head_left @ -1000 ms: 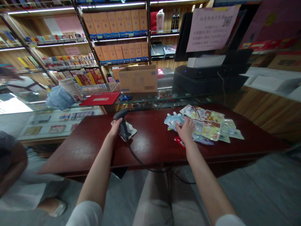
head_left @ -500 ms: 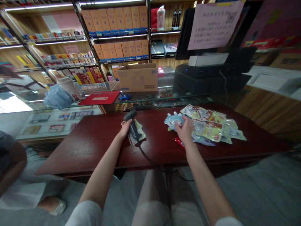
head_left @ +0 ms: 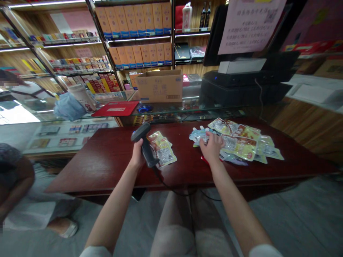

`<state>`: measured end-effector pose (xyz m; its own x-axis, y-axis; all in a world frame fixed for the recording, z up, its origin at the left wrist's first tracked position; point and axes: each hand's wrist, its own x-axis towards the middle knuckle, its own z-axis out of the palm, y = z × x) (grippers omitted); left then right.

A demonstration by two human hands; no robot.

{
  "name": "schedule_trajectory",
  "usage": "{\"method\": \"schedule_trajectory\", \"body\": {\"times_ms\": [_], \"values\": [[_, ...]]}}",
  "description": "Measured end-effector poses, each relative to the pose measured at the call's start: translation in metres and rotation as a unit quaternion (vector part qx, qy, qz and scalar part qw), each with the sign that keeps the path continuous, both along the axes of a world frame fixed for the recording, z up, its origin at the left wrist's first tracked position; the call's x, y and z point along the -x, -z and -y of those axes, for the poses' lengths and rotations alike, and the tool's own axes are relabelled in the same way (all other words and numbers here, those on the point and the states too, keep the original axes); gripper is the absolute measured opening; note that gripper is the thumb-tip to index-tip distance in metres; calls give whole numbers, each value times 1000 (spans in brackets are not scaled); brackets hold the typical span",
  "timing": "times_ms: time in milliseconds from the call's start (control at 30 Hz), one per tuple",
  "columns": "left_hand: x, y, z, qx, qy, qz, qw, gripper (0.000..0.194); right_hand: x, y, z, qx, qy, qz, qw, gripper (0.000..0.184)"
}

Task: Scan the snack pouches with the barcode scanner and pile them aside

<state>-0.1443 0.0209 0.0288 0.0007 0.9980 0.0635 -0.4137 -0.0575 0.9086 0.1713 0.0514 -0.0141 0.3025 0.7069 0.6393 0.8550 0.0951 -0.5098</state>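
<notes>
A black barcode scanner (head_left: 146, 146) is in my left hand (head_left: 137, 153), its handle gripped and its head tilted up to the left. The scanner is above the table, just left of a few yellow-green snack packets (head_left: 163, 151). My right hand (head_left: 213, 146) rests at the edge of a pile of packets, its fingers bent onto a light-blue packet (head_left: 198, 135); the fingertips are partly hidden. Beside that hand lies a heap of clear-and-yellow snack packets (head_left: 241, 141). Part of a red packet (head_left: 205, 160) shows under my right wrist.
The dark red table (head_left: 112, 157) backs onto a glass counter with a cardboard box (head_left: 160, 87), a red folder (head_left: 116, 108) and a tumbler (head_left: 81, 98). A black checkout machine (head_left: 241, 85) stands back right. The scanner cable hangs over the front edge. Another person sits at left.
My left hand has lifted the scanner off the snack packets and moved it left, so they show more fully. My right hand stays at the light-blue packet. The view has shifted slightly.
</notes>
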Motion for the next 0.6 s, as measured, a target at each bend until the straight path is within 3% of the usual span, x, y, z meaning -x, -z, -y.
{"method": "schedule_trajectory", "body": {"times_ms": [67, 133, 267, 400, 600], "values": [[7, 5, 6, -23, -1, -26, 999, 50, 14, -6, 6, 12, -25, 14, 1000, 38], [11, 11, 9, -25, 3, -37, 999, 48, 33, -12, 11, 60, -95, 17, 993, 32], [12, 20, 10, 2, 22, -38, 999, 54, 72, -16, 21, 192, -222, 50, 955, 35], [18, 22, 11, 4, 21, -33, 999, 55, 89, -16, 26, 233, -238, 81, 940, 39], [29, 18, 15, -29, 26, -18, 999, 54, 93, -13, 28, 246, -245, 96, 933, 38]]}}
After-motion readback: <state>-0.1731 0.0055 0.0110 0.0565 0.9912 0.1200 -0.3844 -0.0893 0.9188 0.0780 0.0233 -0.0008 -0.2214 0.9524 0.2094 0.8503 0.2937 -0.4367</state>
